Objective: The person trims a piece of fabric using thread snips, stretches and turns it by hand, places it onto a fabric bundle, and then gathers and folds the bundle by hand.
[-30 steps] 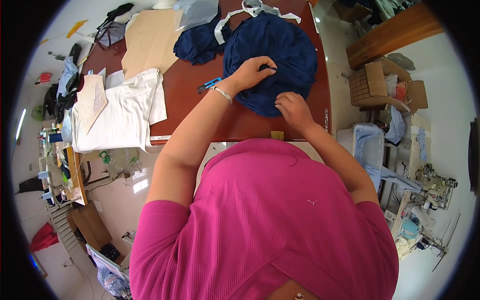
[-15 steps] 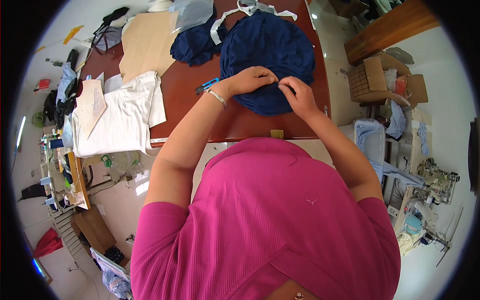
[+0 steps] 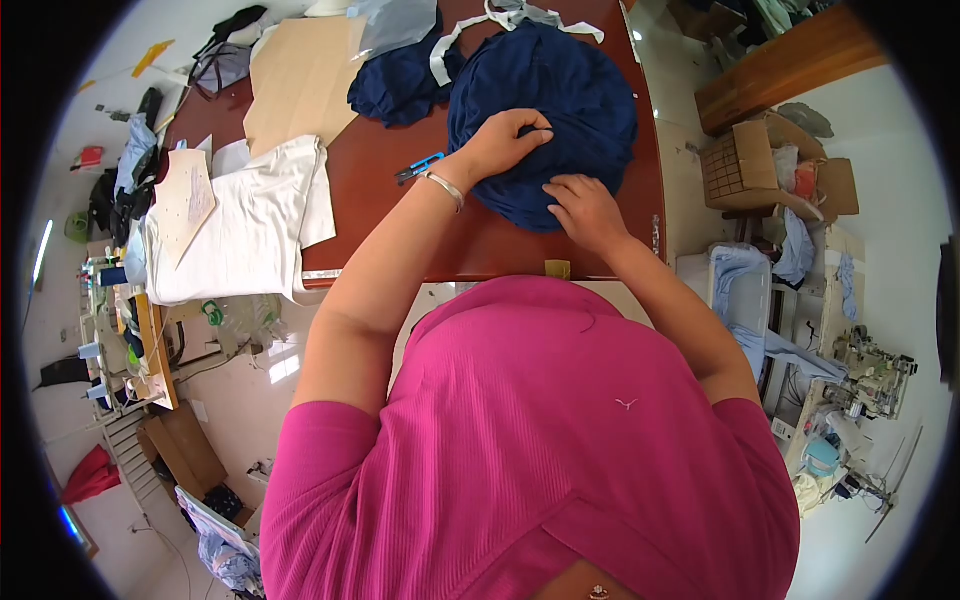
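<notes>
A heap of gathered navy blue cloth lies on the dark red table. My left hand, with a bracelet at the wrist, rests on its left side; thumb and forefinger close together on a bit of the fabric. Lower down, at the near edge of the heap, my right hand touches the cloth with its fingers bent and slightly apart. Just left of my left wrist lie blue-handled thread snips. A white strip trails along the far side of the heap.
A smaller navy bundle lies beside the heap under a clear plastic bag. Brown pattern paper and white fabric with a card template are to the left. Right of the table stands a cardboard box.
My hands, which met at the fingertips over the cloth, have moved apart. My left hand is farther up the heap, my right hand lower, towards me.
</notes>
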A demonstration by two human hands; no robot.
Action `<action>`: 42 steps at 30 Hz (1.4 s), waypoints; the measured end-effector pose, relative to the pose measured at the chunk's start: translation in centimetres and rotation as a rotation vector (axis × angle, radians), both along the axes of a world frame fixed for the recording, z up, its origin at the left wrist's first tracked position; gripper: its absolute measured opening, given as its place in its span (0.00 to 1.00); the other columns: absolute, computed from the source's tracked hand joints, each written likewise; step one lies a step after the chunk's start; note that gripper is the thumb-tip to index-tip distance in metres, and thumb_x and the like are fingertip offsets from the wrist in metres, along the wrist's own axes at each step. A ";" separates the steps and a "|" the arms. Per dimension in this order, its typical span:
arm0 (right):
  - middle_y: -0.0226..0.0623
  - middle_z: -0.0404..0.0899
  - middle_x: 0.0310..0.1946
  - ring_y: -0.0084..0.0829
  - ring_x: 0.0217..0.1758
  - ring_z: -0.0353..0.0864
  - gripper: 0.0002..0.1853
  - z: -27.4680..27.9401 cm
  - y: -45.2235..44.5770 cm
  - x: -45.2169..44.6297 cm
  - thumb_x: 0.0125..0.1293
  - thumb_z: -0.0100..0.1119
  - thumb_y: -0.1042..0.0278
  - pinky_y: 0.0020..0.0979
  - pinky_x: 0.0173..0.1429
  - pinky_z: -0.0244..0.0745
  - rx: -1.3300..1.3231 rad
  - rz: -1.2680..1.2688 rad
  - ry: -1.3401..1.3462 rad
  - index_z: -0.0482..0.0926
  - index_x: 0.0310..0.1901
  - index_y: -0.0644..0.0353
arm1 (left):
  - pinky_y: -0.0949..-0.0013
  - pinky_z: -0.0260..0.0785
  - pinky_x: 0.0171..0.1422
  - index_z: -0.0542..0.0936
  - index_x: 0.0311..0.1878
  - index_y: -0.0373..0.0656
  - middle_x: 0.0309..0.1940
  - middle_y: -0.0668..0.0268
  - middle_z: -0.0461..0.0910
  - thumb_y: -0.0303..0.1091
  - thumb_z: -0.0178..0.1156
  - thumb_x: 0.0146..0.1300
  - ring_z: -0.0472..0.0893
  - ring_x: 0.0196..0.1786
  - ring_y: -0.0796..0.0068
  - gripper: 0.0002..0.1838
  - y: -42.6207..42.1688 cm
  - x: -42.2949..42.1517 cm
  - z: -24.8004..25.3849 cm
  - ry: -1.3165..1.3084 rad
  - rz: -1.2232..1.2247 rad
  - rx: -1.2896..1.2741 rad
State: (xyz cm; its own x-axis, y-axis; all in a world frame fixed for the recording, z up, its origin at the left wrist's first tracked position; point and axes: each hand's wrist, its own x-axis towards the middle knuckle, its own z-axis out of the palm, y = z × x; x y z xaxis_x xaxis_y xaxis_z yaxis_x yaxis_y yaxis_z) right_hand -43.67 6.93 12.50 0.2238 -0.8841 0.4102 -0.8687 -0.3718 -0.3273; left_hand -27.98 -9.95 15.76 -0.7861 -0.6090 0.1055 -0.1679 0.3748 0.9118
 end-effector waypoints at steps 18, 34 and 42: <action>0.41 0.82 0.36 0.46 0.41 0.82 0.06 3.9 -3.1 -0.5 0.71 0.55 0.69 0.42 0.45 0.73 -0.052 -0.161 -0.377 0.80 0.40 0.60 | 0.68 0.70 0.59 0.82 0.47 0.37 0.46 0.64 0.82 0.34 0.66 0.66 0.79 0.51 0.73 0.12 1.4 0.2 -0.1 0.028 -0.084 0.043; 0.43 0.82 0.44 0.45 0.51 0.81 0.13 -0.4 -0.9 1.4 0.58 0.67 0.73 0.42 0.57 0.75 0.068 -0.255 -0.106 0.81 0.46 0.61 | 0.69 0.64 0.68 0.77 0.38 0.40 0.40 0.66 0.80 0.23 0.62 0.62 0.78 0.49 0.72 0.04 -0.7 -0.5 0.9 0.076 -0.049 -0.040; 0.42 0.82 0.43 0.45 0.50 0.81 0.14 -1.0 -1.8 0.3 0.60 0.67 0.71 0.43 0.54 0.74 0.235 -0.294 -0.273 0.79 0.47 0.62 | 0.55 0.43 0.85 0.81 0.28 0.42 0.28 0.71 0.83 0.18 0.54 0.64 0.80 0.43 0.74 0.11 -1.6 -0.8 0.4 0.090 -0.204 -0.146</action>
State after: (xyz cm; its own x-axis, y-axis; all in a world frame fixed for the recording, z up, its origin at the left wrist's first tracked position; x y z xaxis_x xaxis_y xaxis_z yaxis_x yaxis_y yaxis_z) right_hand -43.36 5.15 11.47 -0.1386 -0.9699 0.2004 -0.7967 -0.0110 -0.6043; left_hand -28.78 -11.58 16.11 -0.8744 -0.4124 0.2557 0.0039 0.5210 0.8536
